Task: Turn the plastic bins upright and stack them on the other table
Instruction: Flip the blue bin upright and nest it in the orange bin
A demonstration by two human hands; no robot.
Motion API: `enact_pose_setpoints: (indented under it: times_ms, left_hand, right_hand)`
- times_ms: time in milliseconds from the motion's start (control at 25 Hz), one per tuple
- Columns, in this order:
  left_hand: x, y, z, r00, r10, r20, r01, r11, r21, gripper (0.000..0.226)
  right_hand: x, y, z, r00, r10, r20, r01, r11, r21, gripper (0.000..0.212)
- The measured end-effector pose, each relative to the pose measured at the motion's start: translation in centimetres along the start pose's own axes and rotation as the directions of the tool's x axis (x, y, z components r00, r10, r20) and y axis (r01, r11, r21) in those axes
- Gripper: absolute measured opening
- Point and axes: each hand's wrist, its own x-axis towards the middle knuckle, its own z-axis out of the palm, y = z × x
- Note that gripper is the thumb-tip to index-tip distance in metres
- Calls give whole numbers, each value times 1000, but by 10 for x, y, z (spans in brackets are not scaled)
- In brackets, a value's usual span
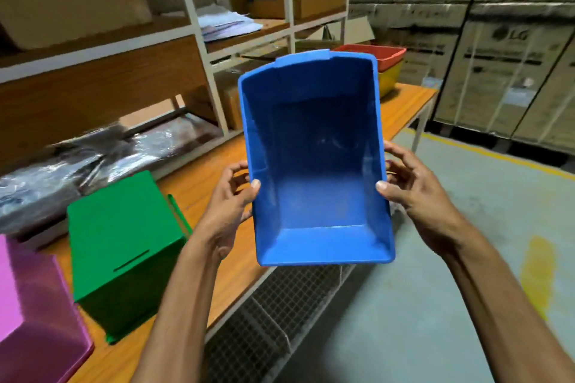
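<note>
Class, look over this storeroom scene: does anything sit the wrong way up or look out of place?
Yes. The green bin and the pink bin lie upside down on the wooden table, bases up. The blue bin, held in both hands, shows its open inside. Red and yellow bins stand stacked at the table's far end.

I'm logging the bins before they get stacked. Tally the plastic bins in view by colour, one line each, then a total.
Blue plastic bin, open side to the camera, held in both hands: 1
Green plastic bin, upside down: 1
Pink plastic bin: 1
Red plastic bin, on the yellow: 1
Yellow plastic bin: 1
Total: 5
</note>
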Motion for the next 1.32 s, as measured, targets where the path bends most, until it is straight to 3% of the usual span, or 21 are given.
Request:
enact_pose_setpoints:
  times_ms: [200,400,760,1040,1240,1320]
  left_hand:
    - [14,-14,111,996,-74,44,73,997,23,33]
    - [60,-12,230,978,-182,99,178,983,43,12]
    - [153,-46,388,912,-341,228,318,939,134,14]
    - [262,-82,481,844,-364,393,342,931,127,14]
    - [332,-81,538,837,-292,463,220,954,204,20]
    - [350,-78,557,831,-242,501,162,967,197,26]
  right_hand:
    - [-9,9,-111,967,184,-177,-181,983,35,55]
    - [0,11,-219,842,487,-232,-402,854,330,44]
    - [17,26,-352,719,631,-291,-447,740,502,27]
    - [93,50,-437,636,632,-443,-405,762,506,36]
    - [150,62,-490,643,540,-543,-357,839,411,36]
    - [167,66,-510,684,445,-578,-333,896,295,44]
